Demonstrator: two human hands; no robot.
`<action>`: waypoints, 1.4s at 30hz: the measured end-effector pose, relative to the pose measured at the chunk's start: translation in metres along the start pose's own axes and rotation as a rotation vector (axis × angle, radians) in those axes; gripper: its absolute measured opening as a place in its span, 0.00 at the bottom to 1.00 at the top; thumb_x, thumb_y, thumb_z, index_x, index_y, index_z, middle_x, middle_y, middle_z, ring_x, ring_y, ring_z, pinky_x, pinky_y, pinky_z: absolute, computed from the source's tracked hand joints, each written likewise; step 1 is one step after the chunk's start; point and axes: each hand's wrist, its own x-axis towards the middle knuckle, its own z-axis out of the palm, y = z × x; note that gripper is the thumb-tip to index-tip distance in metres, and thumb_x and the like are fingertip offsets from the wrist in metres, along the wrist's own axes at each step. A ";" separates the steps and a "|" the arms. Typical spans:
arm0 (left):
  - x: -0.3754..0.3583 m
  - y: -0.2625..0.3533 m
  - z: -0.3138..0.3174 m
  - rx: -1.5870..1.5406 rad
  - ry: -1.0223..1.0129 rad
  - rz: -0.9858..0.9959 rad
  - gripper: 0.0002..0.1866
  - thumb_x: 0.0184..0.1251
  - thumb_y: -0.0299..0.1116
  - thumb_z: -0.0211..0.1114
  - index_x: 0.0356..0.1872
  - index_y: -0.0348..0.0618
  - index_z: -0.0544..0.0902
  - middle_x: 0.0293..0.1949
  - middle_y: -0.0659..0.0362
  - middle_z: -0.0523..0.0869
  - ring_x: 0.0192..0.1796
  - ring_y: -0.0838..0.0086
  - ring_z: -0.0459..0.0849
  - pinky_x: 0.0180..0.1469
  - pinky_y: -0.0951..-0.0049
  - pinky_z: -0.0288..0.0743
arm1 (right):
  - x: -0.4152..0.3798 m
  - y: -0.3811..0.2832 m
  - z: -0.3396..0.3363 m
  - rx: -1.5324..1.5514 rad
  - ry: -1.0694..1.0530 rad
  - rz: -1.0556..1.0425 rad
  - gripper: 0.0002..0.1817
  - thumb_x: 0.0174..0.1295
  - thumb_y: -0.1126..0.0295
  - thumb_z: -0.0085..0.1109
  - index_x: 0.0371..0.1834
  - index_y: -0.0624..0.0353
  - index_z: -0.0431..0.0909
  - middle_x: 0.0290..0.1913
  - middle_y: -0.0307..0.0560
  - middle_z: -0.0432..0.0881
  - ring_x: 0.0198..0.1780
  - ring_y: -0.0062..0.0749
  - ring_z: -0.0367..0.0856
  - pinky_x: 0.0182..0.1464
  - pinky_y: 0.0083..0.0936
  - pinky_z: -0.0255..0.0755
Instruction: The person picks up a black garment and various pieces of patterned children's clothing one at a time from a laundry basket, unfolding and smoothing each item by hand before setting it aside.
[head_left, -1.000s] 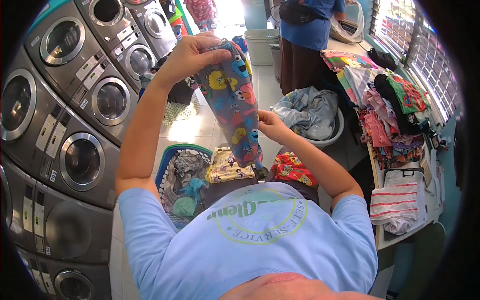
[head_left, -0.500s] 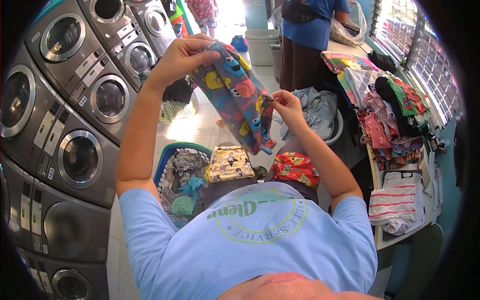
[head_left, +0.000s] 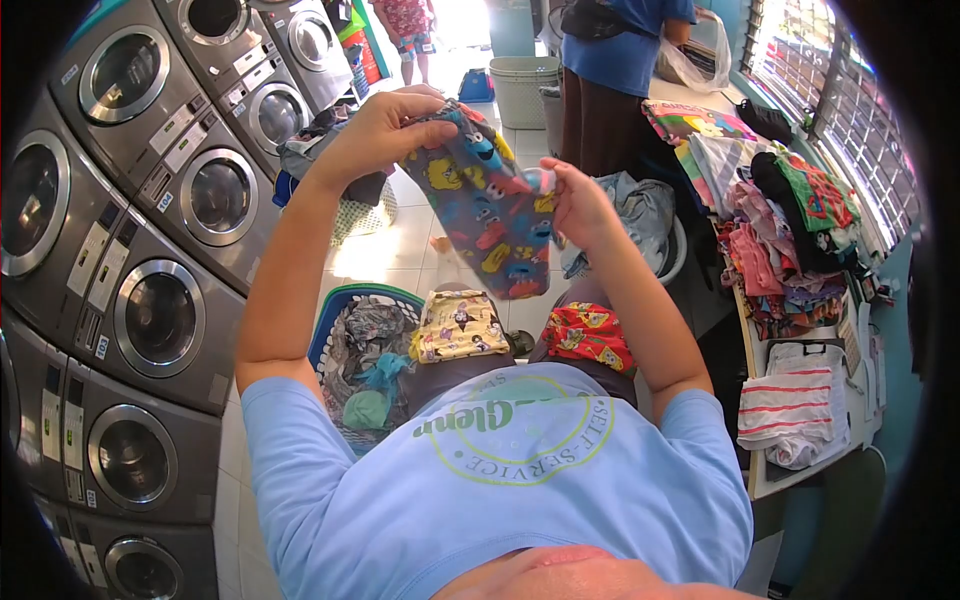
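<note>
A grey garment [head_left: 485,215] printed with colourful cartoon characters hangs in front of me, doubled over into a long narrow shape. My left hand [head_left: 395,135] pinches its upper end between thumb and fingers. At its right edge, my right hand [head_left: 582,203] grips a bit of the cloth, fingers closed. Below, a folded yellow printed cloth [head_left: 462,328] lies on my left thigh. On my right thigh rests a folded red printed cloth [head_left: 590,336].
A blue basket [head_left: 322,340] of crumpled laundry stands at my left, near the dryers [head_left: 160,318]. Denim-coloured clothes [head_left: 640,225] fill another basket ahead right. Stacked clothes [head_left: 765,240] and a striped towel [head_left: 790,405] lie on the right-hand table. A person in blue [head_left: 612,60] stands beyond.
The garment's loose lower end has flattened and straightened, its folds smoothed. My left hand has moved slightly right and down; my right hand has turned and still grips the edge.
</note>
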 end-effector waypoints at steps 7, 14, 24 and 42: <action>-0.005 -0.024 -0.007 -0.012 0.105 -0.076 0.12 0.66 0.30 0.63 0.47 0.34 0.82 0.41 0.65 0.79 0.40 0.83 0.78 0.43 0.82 0.74 | -0.018 -0.017 0.005 -0.466 -0.220 -0.022 0.27 0.60 0.78 0.60 0.62 0.60 0.64 0.46 0.47 0.81 0.45 0.27 0.81 0.46 0.25 0.75; -0.007 -0.025 0.000 -0.063 0.180 -0.035 0.11 0.64 0.31 0.64 0.43 0.35 0.83 0.36 0.65 0.80 0.37 0.83 0.80 0.39 0.81 0.75 | -0.012 -0.033 -0.006 -0.476 -0.063 -0.121 0.20 0.60 0.76 0.62 0.56 0.62 0.71 0.44 0.45 0.83 0.43 0.22 0.82 0.44 0.19 0.75; -0.070 0.009 0.013 -0.507 -0.057 0.162 0.16 0.55 0.25 0.69 0.47 0.33 0.82 0.51 0.50 0.80 0.55 0.69 0.78 0.59 0.68 0.71 | -0.031 -0.036 0.007 -1.137 -0.100 -0.504 0.12 0.62 0.74 0.58 0.48 0.64 0.76 0.41 0.36 0.80 0.42 0.20 0.75 0.47 0.18 0.68; -0.098 -0.035 0.164 -0.679 0.294 -0.277 0.19 0.69 0.30 0.59 0.59 0.38 0.74 0.50 0.62 0.81 0.47 0.82 0.76 0.48 0.80 0.70 | -0.063 -0.013 0.036 -0.794 -0.062 -0.230 0.27 0.63 0.77 0.57 0.65 0.58 0.59 0.32 0.42 0.79 0.25 0.16 0.74 0.26 0.15 0.69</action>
